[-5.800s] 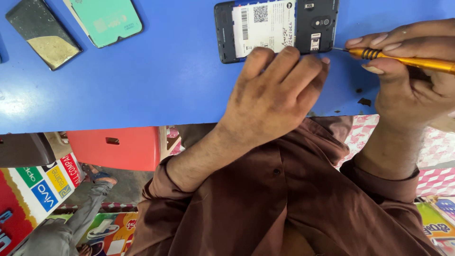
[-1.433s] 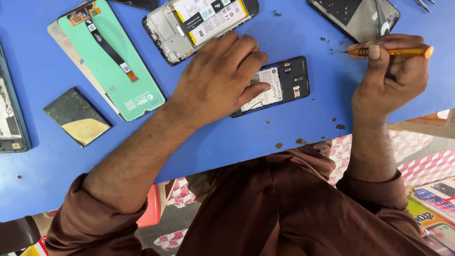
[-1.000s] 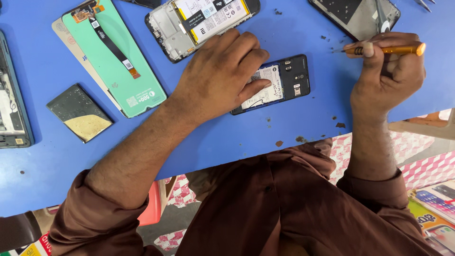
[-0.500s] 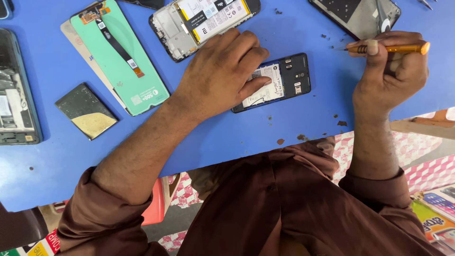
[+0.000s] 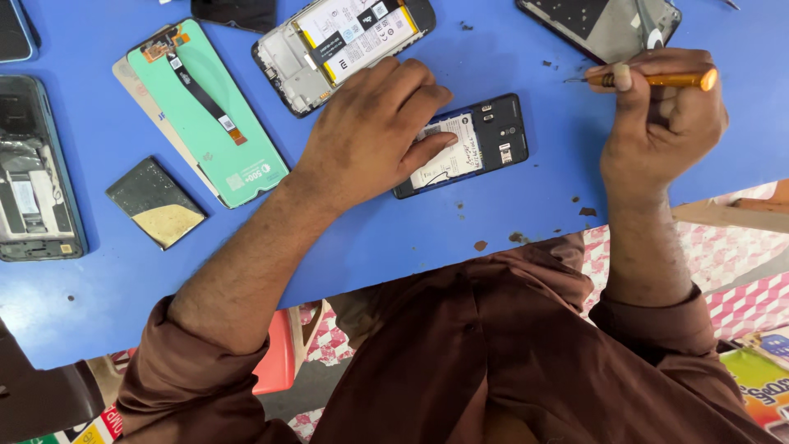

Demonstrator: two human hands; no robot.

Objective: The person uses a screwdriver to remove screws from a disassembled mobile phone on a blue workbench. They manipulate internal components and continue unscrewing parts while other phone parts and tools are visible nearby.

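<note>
Screwdriver raised, white-labelled phone pinned

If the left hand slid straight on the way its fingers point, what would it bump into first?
The left hand points up and to the right across the small open phone it presses. Past that phone lies bare blue table, then likely the opened phone at the top edge.

1. Three opened phone bodies with their backs off: a small black one, a larger one with a yellow-edged battery, and one at the table's left edge.
2. One green display panel.
3. One loose dark battery.
4. One orange-handled screwdriver.
5. Perhaps two more phone parts, cut off along the far edge.
</note>
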